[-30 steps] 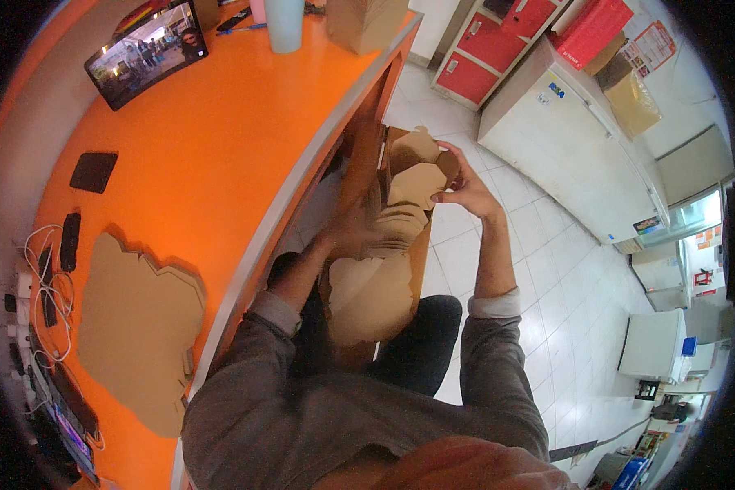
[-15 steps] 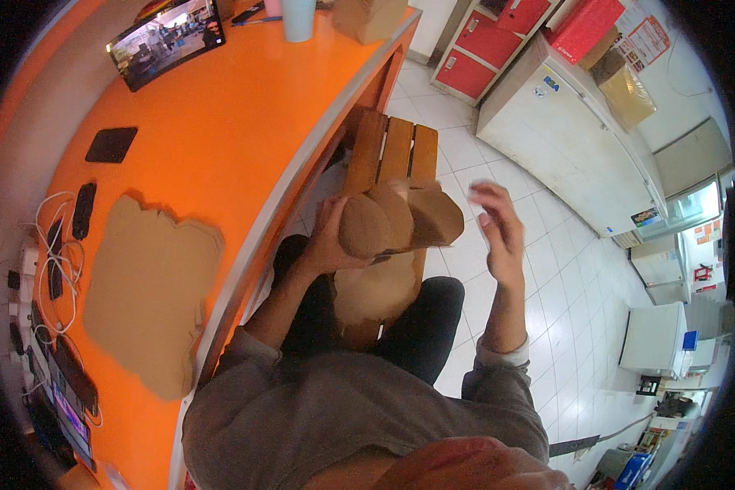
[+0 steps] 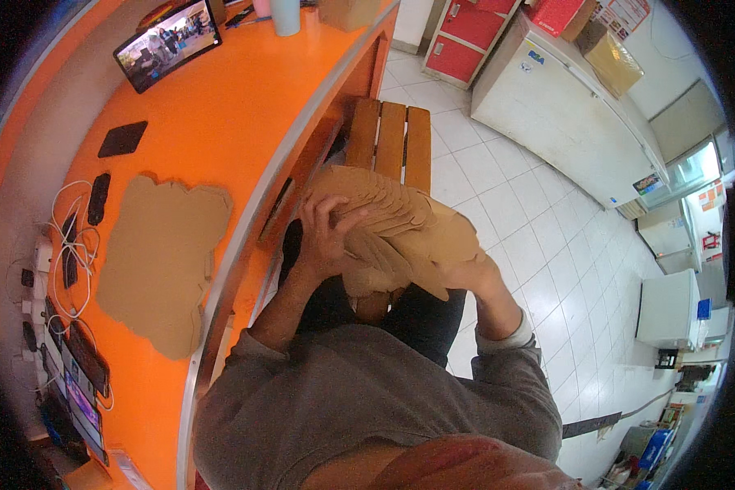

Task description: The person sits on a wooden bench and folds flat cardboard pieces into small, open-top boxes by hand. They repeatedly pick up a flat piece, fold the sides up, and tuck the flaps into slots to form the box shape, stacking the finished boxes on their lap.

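Observation:
Both of my hands hold a thick stack of brown cardboard cut-outs (image 3: 400,229) over my lap. My left hand (image 3: 322,233) grips the stack's left side, fingers spread over the top sheets. My right hand (image 3: 474,273) holds it from the right and underneath, partly hidden by the cardboard. The sheets are fanned out at the top edge. A second pile of the same brown cut-outs (image 3: 163,261) lies flat on the orange counter (image 3: 229,114) to my left.
A tablet (image 3: 167,33) stands at the counter's far end, with dark phones (image 3: 122,139) and cables (image 3: 65,245) along its left rim. A wooden slatted bench (image 3: 392,139) is below me. White chest freezers (image 3: 563,106) and red lockers (image 3: 465,41) line the tiled floor.
My right hand, raised free half a second ago, has come back onto the stack. The stack has tipped and fanned out across my lap.

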A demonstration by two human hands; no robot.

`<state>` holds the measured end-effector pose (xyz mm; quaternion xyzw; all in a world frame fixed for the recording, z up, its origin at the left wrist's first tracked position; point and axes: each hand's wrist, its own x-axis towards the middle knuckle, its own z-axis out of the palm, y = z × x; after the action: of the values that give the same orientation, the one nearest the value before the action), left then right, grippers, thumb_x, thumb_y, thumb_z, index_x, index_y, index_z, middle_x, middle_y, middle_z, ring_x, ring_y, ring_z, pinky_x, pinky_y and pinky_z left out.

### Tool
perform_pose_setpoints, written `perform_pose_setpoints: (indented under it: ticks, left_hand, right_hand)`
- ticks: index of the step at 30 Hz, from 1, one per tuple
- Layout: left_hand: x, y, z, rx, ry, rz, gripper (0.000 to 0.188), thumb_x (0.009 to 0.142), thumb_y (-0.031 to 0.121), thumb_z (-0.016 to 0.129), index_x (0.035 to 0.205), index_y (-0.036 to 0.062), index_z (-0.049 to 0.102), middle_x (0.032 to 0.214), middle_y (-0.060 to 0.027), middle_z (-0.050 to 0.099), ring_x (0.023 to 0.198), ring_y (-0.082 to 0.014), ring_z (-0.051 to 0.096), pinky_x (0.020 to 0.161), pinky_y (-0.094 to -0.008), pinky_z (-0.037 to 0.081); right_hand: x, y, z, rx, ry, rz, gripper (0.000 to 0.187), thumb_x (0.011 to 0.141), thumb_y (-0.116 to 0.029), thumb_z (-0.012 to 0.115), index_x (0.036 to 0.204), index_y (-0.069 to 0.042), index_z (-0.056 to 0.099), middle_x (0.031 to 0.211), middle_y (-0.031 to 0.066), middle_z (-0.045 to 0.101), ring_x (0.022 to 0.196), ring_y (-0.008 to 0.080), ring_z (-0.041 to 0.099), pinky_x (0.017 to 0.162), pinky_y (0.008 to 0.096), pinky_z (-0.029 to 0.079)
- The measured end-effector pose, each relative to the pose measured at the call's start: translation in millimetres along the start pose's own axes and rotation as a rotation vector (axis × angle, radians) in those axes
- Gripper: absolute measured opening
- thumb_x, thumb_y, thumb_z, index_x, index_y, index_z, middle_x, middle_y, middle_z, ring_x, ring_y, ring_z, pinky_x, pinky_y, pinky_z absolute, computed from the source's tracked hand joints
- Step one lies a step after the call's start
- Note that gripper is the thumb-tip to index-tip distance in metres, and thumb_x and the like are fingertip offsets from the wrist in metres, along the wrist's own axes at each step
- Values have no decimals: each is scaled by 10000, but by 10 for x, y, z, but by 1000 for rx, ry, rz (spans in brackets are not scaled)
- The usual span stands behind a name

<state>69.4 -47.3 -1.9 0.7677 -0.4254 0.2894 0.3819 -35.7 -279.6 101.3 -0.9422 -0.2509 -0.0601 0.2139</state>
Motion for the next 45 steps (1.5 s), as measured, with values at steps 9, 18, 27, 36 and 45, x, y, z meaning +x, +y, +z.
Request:
perform_pose_setpoints:
  ticks: [9, 18, 27, 36, 45]
  left_hand:
    - [-10, 331, -27, -25, -23, 151, 748, 558, 655, 787, 1160, 240, 633, 1194, -125, 454, 1155, -354, 371, 992, -625, 230]
    - [-266, 357, 297, -459, -180, -192, 1038, 572, 486, 861, 1414, 118, 381, 1346, -154, 393, 1250, -379, 355, 1048, -535, 265]
    - [-727, 197, -84, -1169, -468, -905, 1242, 653, 313, 871, 1530, 65, 28, 1533, -169, 210, 1423, -303, 227, 1172, -469, 201]
    - [-899, 516, -197, -1218, -533, -942, 1031, 692, 207, 874, 1476, 63, 221, 1424, -117, 420, 1329, -254, 394, 1125, -435, 326]
    - [-1188, 271, -3, -1016, -648, -722, 1213, 680, 363, 878, 1509, 14, 63, 1494, -202, 299, 1396, -292, 291, 1158, -433, 255]
  right_hand:
    - [-108, 64, 154, 305, -18, -37, 409, 857, -241, 578, 1237, -91, 586, 1248, 113, 607, 1176, 313, 561, 1000, 448, 429]
    - [293, -380, -120, -23, -335, 98, 278, 896, -203, 542, 1104, -55, 655, 1047, 178, 665, 1000, 362, 628, 914, 426, 473]
    - [-274, -141, 470, 1106, 334, 365, 1458, 457, -445, 952, 1526, -23, 54, 1559, 181, 195, 1433, 306, 234, 1164, 432, 204]
    - [-617, -289, 1308, 1387, 460, 689, 1108, 601, -339, 924, 1439, 3, 286, 1362, 140, 485, 1268, 273, 477, 1061, 402, 393]
    - [-585, 25, 1319, 1212, 174, 512, 1101, 590, -238, 933, 1435, -7, 266, 1378, 144, 456, 1266, 274, 476, 1065, 422, 389]
